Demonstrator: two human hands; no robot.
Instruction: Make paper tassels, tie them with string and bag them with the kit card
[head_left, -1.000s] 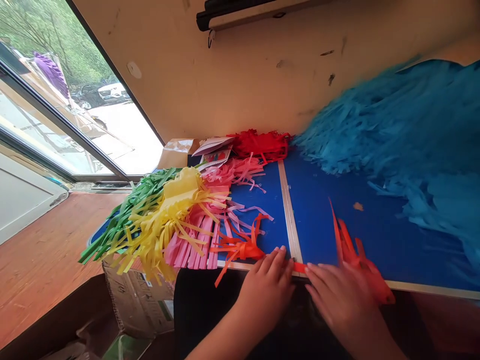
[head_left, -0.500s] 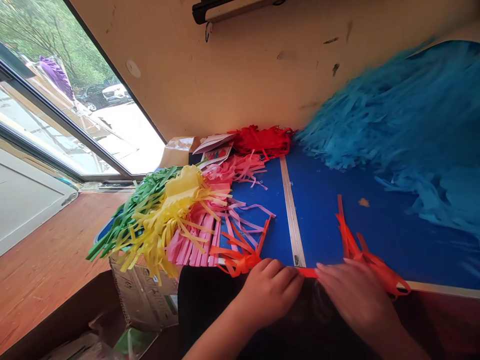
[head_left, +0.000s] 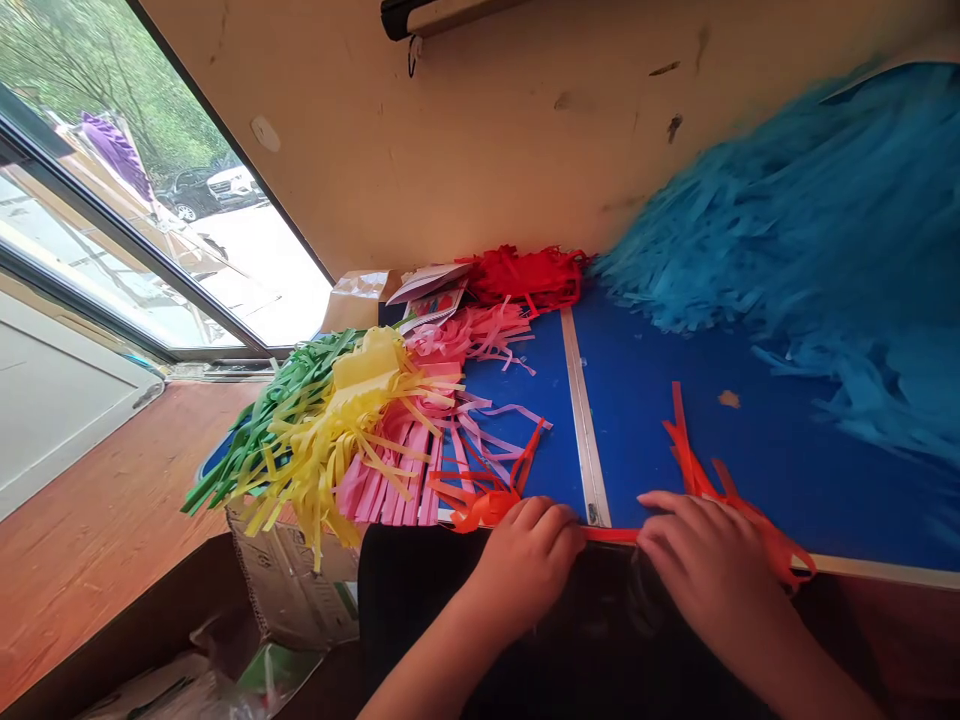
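Observation:
An orange-red tissue-paper tassel (head_left: pixel 611 536) lies along the near edge of the blue table, its middle drawn into a narrow band between my two hands. My left hand (head_left: pixel 531 565) is closed round the band on the left, with loose fringe strips spreading past its knuckles onto the table. On the right, my right hand (head_left: pixel 712 560) has its fingers curled on the band, the index finger slightly raised; its thumb is hidden. More orange fringe fans out beyond that hand. Close to the left hand lies a pink fringed tassel (head_left: pixel 397 480).
Yellow (head_left: pixel 367 370) and green tassels (head_left: pixel 300 390) overhang the left end of the blue table (head_left: pixel 525 360). Red tissue fringe (head_left: pixel 525 275) lies by the wall. A large blue fringed pile (head_left: pixel 810 230) covers the back right. Below left stands an open cardboard box (head_left: pixel 292 580).
My left hand has shifted slightly left along the band. My right hand's fingers, flatter and straighter before, are now more curled, with the index finger lifted.

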